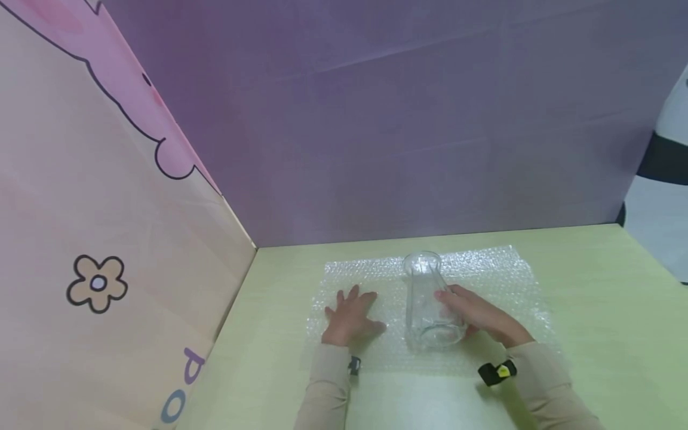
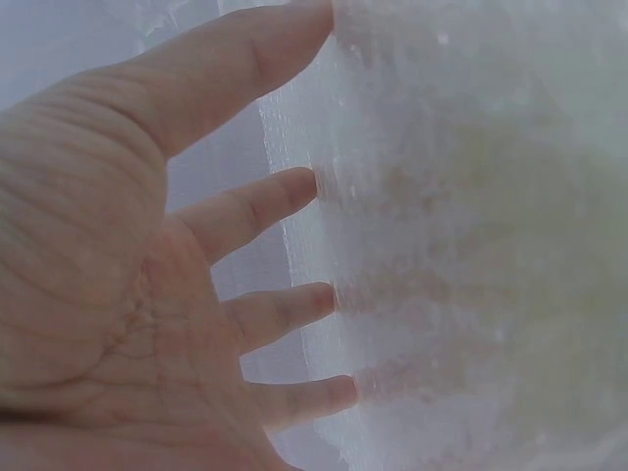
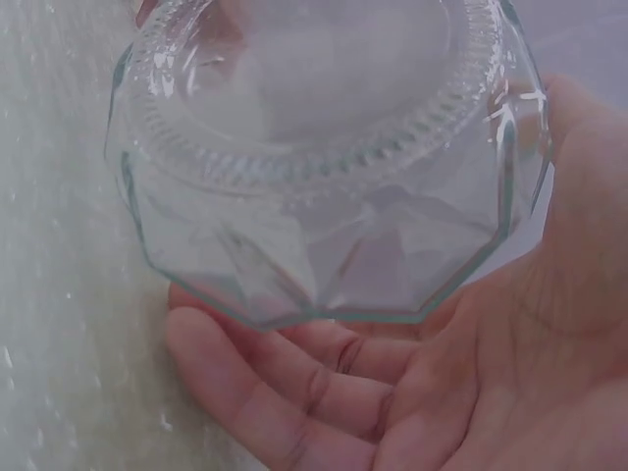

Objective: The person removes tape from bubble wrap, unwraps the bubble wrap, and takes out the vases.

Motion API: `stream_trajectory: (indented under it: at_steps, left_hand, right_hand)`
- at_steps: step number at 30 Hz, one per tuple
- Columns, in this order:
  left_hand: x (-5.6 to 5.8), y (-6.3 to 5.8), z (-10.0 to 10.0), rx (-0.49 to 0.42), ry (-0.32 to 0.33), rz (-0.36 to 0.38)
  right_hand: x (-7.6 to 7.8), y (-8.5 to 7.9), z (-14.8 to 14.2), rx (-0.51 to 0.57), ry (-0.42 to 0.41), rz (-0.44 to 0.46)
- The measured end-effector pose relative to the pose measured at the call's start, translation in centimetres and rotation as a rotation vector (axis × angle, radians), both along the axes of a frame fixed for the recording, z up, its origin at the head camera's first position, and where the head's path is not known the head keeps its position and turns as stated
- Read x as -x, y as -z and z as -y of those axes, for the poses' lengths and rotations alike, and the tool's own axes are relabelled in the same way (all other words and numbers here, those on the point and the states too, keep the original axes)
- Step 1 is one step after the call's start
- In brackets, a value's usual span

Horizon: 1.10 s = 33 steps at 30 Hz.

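Note:
A clear glass vase [image 1: 424, 304] with a flared rim lies tilted over a sheet of bubble wrap [image 1: 484, 269], its rim toward the back and its base toward me. My right hand [image 1: 478, 312] grips the vase from the right side. In the right wrist view the faceted base of the vase [image 3: 314, 235] fills the upper part, with curled fingers [image 3: 265, 392] under it. On the left part of the wrap rests my left hand [image 1: 350, 316], its fingers spread; the left wrist view shows straight fingertips [image 2: 334, 294] touching the wrap [image 2: 491, 255].
The bubble wrap lies flat on a pale yellow-green table [image 1: 263, 334]. Behind stands a purple-grey wall panel [image 1: 430, 119], and at the left a pale panel with a flower print [image 1: 98, 283]. A black-and-white shape [image 1: 661, 197] shows at the right edge.

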<state>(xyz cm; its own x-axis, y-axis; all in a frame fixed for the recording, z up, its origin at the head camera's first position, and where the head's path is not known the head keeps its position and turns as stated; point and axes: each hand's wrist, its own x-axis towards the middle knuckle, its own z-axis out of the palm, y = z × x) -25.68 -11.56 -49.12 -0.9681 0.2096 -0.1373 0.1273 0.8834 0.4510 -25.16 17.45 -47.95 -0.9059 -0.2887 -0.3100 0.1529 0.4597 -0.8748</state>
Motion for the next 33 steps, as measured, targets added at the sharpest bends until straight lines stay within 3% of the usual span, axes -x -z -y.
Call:
stream_trajectory:
  at_steps: [17, 33]
  left_hand:
    - [0.0, -0.1, 0.0, -0.010, 0.006, -0.006]
    - [0.1, 0.2, 0.1, -0.006, 0.007, -0.008]
  right_hand:
    - [0.3, 0.7, -1.6, 0.070, -0.032, 0.012]
    - [0.7, 2.0, -3.5, 0.287, -0.130, 0.084]
